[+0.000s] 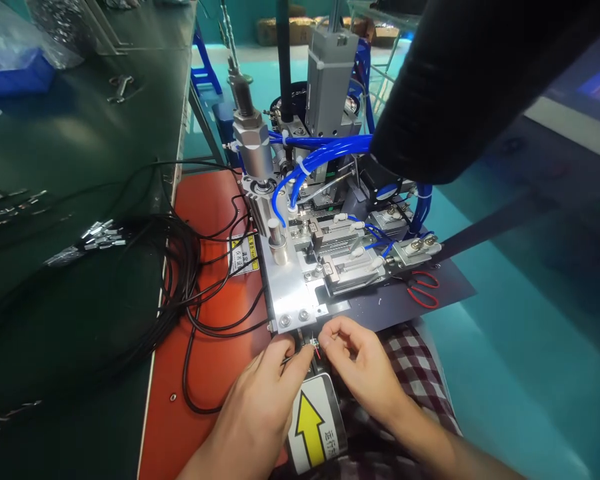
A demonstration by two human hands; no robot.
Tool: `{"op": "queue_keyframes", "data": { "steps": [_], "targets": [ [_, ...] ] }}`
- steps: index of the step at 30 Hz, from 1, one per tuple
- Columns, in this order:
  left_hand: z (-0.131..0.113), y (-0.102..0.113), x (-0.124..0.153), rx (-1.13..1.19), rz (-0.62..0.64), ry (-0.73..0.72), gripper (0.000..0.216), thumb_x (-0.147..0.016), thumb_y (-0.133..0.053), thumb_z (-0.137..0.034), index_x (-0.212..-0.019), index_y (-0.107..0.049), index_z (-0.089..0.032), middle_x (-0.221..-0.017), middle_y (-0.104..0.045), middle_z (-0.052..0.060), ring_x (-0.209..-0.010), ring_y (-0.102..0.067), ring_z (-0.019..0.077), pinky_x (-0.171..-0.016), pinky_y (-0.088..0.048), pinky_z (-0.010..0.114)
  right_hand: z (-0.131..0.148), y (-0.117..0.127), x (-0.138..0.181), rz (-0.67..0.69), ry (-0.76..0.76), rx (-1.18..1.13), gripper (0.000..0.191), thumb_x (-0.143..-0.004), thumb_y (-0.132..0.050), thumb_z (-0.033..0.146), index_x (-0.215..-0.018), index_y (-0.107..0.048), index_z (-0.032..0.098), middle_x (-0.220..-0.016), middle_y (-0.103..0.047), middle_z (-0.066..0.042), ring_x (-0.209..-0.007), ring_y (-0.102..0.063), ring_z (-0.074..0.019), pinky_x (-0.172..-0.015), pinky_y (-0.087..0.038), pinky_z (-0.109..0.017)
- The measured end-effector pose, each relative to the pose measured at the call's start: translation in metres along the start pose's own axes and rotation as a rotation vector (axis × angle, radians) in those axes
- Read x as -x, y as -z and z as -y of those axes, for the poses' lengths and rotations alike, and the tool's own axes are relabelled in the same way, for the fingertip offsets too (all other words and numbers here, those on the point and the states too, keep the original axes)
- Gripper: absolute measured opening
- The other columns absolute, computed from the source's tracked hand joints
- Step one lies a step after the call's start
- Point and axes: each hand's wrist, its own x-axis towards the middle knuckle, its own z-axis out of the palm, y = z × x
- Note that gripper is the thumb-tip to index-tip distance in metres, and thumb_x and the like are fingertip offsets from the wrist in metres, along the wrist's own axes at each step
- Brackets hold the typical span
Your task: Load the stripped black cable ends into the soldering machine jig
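Observation:
My left hand (265, 393) and my right hand (363, 363) meet at the near edge of a small metal fixture machine (300, 267). Both are pinched on the end of a thin black cable (307, 348) with tiny red and white wire tips between the fingertips. The cable end sits just below the machine's aluminium plate (287, 293), close to its two front screws. A label with a yellow arrow (313, 423) lies under my wrists.
Coiled black cables (180, 280) lie on the orange mat (205, 360) and the dark green bench at left. Red-handled scissors (423, 288) rest right of the machine. Blue air hoses (325, 150) loop over it. A dark object (480, 80) hangs at the upper right.

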Motion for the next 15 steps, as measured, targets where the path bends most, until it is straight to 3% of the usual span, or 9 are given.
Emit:
{"op": "queue_keyframes", "data": {
  "steps": [4, 9, 15],
  "targets": [
    [0.0, 0.001, 0.0, 0.005, -0.024, -0.017, 0.056, -0.078, -0.035, 0.002, -0.128, -0.045, -0.02, -0.102, -0.052, 0.01, -0.083, -0.059, 0.0215, -0.066, -0.054, 0.031, -0.005, 0.003, -0.004, 0.081, -0.086, -0.058, 0.013, -0.083, -0.052, 0.026, -0.073, -0.054, 0.017, -0.057, -0.047, 0.006, -0.046, -0.04, -0.0084, -0.045, -0.029, -0.022],
    [-0.001, 0.002, -0.002, 0.038, -0.006, 0.005, 0.053, -0.08, -0.035, 0.0, -0.127, -0.048, -0.02, -0.098, -0.053, 0.009, -0.079, -0.059, 0.0206, -0.063, -0.054, 0.03, 0.005, 0.004, -0.003, 0.041, -0.003, 0.015, 0.019, -0.083, -0.055, 0.035, -0.08, -0.059, 0.016, -0.058, -0.046, 0.005, -0.052, -0.04, -0.0104, -0.047, -0.03, -0.023],
    [0.0, -0.001, 0.0, 0.036, -0.002, 0.029, 0.054, -0.078, -0.034, 0.0, -0.126, -0.05, -0.021, -0.096, -0.054, 0.009, -0.076, -0.059, 0.0207, -0.062, -0.054, 0.031, 0.002, -0.005, -0.001, -0.012, 0.098, 0.043, 0.015, -0.083, -0.056, 0.029, -0.074, -0.055, 0.017, -0.056, -0.046, 0.006, -0.049, -0.04, -0.0095, -0.046, -0.03, -0.022]
  ]
}}
